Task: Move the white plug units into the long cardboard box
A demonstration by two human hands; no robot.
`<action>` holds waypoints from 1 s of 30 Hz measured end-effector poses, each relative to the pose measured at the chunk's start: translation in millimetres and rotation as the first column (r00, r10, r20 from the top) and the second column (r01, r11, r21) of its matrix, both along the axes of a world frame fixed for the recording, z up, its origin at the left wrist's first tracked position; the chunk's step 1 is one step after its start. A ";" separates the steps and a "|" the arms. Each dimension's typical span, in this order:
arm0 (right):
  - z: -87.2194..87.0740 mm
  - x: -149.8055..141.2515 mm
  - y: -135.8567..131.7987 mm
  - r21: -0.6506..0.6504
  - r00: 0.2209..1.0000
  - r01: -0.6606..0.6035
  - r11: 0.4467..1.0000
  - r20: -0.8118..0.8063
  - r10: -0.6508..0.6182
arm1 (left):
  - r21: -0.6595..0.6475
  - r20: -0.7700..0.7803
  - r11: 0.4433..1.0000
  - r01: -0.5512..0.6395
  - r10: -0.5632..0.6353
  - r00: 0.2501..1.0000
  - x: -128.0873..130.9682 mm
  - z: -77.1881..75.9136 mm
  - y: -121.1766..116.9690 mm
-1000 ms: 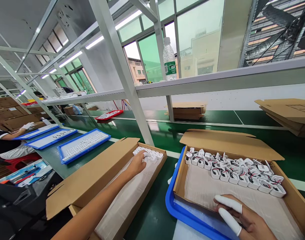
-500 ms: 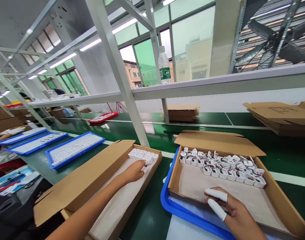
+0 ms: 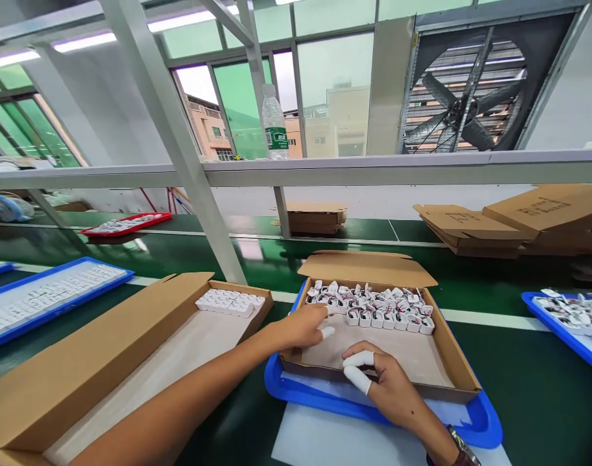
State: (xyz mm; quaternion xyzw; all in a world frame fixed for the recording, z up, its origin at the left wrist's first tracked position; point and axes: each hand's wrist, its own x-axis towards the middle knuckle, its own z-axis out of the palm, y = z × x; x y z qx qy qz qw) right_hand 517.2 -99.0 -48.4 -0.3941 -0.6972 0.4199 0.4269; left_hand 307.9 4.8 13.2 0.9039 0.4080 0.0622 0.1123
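Note:
My left hand (image 3: 306,327) reaches over the left side of the right cardboard box (image 3: 451,391). Its thumb and index finger, in white finger cots, are apart at the left end of the front row of small white plastic housings (image 3: 390,320) with dark and red wires; contact cannot be made out. Near the front wall of the same box, my right hand (image 3: 385,382) hovers with its white-covered thumb and index finger curved and a gap between them; nothing shows in it. In the long left cardboard box (image 3: 150,382), white blocks (image 3: 230,302) stand in rows at the far end.
Under the right box lies a blue tray (image 3: 325,404). Another blue tray (image 3: 567,323) with wired white parts is at right, a blue tray (image 3: 57,294) of white pieces at left. Behind are a red tray (image 3: 125,224), flattened cartons (image 3: 475,226) and a slanted post (image 3: 179,142).
My left hand has moved right, from the white blocks in the left box to the wired housings in the right box. The view has turned right; my right hand stays by the right box's front.

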 end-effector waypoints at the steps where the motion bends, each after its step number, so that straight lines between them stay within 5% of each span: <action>1: 0.3 0.0 0.1 0.006 1.000 0.001 1.000 0.005 -0.002 | -0.002 -0.039 1.000 0.006 -0.006 0.999 11.5 -6.2 3.6; 6: 2.2 0.9 0.7 0.014 0.999 -0.005 1.000 0.037 0.005 | 0.002 -0.143 0.999 -0.041 0.041 0.989 52.7 -28.2 20.0; 11: 3.1 1.8 0.4 0.021 0.999 -0.029 0.999 0.040 0.028 | 0.003 -0.122 0.992 -0.128 0.127 0.984 67.5 -37.6 28.9; 18: 1.2 0.5 -0.3 0.068 1.000 0.000 0.998 0.001 -0.001 | -0.037 0.205 0.987 -0.155 0.159 0.966 53.1 -9.4 12.7; 22: -2.4 -0.4 1.8 0.017 0.991 0.035 0.999 -0.129 -0.033 | -0.056 0.498 0.993 -0.103 0.117 0.859 41.8 4.5 -14.5; 27: -5.1 2.5 10.1 -0.173 0.864 0.112 0.979 -0.469 -0.182 | -0.267 0.825 0.960 0.081 0.185 0.534 32.2 -2.4 -56.4; 30: -2.8 6.6 13.0 -0.189 0.810 0.135 0.973 -0.544 -0.218 | -0.346 0.803 0.927 0.143 0.214 0.556 26.4 -8.1 -72.2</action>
